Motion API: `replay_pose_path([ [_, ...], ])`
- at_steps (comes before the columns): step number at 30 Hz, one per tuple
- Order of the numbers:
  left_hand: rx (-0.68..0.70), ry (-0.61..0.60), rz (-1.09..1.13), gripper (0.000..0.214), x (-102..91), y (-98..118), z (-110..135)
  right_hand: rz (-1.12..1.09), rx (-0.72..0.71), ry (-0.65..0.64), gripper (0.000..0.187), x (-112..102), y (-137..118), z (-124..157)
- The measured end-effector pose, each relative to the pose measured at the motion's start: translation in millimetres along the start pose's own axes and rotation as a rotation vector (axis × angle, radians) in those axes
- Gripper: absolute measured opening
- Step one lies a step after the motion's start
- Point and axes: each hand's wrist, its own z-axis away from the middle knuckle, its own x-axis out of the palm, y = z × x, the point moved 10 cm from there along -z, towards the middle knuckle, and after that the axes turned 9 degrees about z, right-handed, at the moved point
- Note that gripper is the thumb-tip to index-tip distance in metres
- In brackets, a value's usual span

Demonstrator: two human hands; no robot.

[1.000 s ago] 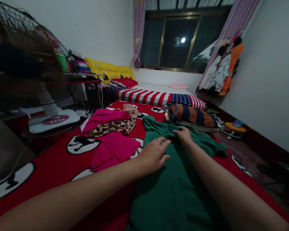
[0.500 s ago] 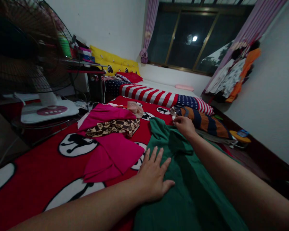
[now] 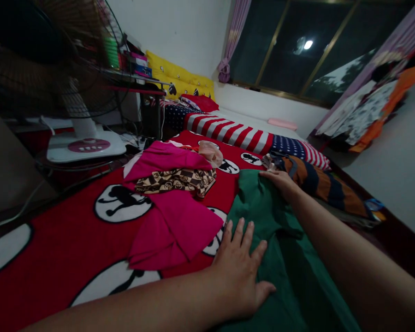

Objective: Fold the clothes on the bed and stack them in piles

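A green garment [image 3: 266,253] lies spread over the red patterned blanket in front of me. My left hand [image 3: 238,267] presses flat on its left side with the fingers spread. At the garment's far edge my right hand [image 3: 280,180] rests on the cloth, its fingers stretched out to the left and its thumb hidden. Left of the garment lies a bright pink cloth [image 3: 186,230], with a brown and cream checked cloth [image 3: 176,180] across it. A pale pink sheer piece [image 3: 210,153] sits at the far end of that pile.
The red blanket [image 3: 72,249] has white ovals with black figures. Beyond my right hand lies an orange and navy striped garment [image 3: 318,184]. A fan [image 3: 86,138] stands at left. A bed with a striped, starred cover [image 3: 228,131] is under the window, and clothes [image 3: 376,106] hang at right.
My right hand has gone from a pinch at the garment's far corner to stretched fingers on its far edge. That edge lies smoother. The whole view has shifted slightly.
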Motion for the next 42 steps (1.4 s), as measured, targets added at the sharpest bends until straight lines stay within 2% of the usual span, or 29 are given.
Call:
replay_pose_path([
  [3,0.006,0.017,-0.001,0.078,1.0,-0.9,-0.4,0.415,0.007,0.110,0.024,-10.0,-2.9,-0.3],
  [5,-0.001,0.020,-0.006,0.078,1.6,-1.9,-1.0,0.763,-0.062,0.184,0.023,-6.9,-23.2,3.7],
  [7,-0.003,0.018,-0.016,0.078,2.5,-2.4,-1.5,0.929,-0.172,0.280,0.027,1.8,-51.7,10.2],
  [9,0.000,0.020,-0.029,0.077,3.5,-2.5,-1.8,0.950,-0.247,0.350,0.033,11.3,-75.3,14.2],
  [10,0.003,0.023,-0.036,0.076,4.0,-2.7,-1.8,0.946,-0.251,0.332,0.036,17.5,-81.1,12.5],
  [13,0.017,0.052,-0.053,0.076,3.6,-2.4,-1.2,0.882,-0.187,0.142,0.030,36.4,-80.0,-2.3],
  [14,0.025,0.065,-0.056,0.076,3.1,-1.9,-1.0,0.839,-0.172,0.138,0.025,35.9,-80.2,-6.8],
  [15,0.033,0.076,-0.059,0.076,2.7,-1.2,-0.8,0.779,-0.175,0.191,0.022,30.8,-82.7,-10.1],
  [18,0.040,0.086,-0.068,0.076,3.1,-0.4,-1.1,0.548,-0.286,0.486,0.024,10.2,-92.1,-8.4],
  [20,0.032,0.081,-0.066,0.076,3.9,-1.0,-1.7,0.438,-0.334,0.554,0.026,14.4,-86.1,-7.7],
  [22,0.023,0.075,-0.058,0.076,4.2,-1.6,-2.0,0.408,-0.291,0.489,0.026,32.9,-71.0,-14.9],
  [26,0.014,0.050,-0.057,0.076,3.7,-1.4,-1.3,0.435,-0.170,0.229,0.031,72.7,-49.7,-33.3],
  [28,0.009,0.044,-0.060,0.076,2.7,-1.8,-0.9,0.426,-0.160,0.143,0.042,75.3,-50.6,-36.6],
  [30,0.001,0.038,-0.069,0.074,2.6,-3.1,-1.2,0.361,-0.190,0.056,0.060,69.1,-54.4,-32.0],
  [33,0.001,0.044,-0.097,0.069,4.5,-4.7,-2.3,0.219,-0.346,0.028,0.073,43.5,-62.2,0.5],
  [36,0.020,0.072,-0.136,0.068,6.0,-4.4,-2.6,0.260,-0.532,0.216,0.065,5.9,-56.8,62.2],
  [38,0.022,0.082,-0.165,0.068,6.5,-4.6,-2.5,0.381,-0.590,0.328,0.058,-9.1,-39.9,106.0],
  [42,0.026,0.081,-0.215,0.067,6.0,-4.4,-2.0,0.549,-0.535,0.287,0.049,-12.7,7.5,164.9],
])
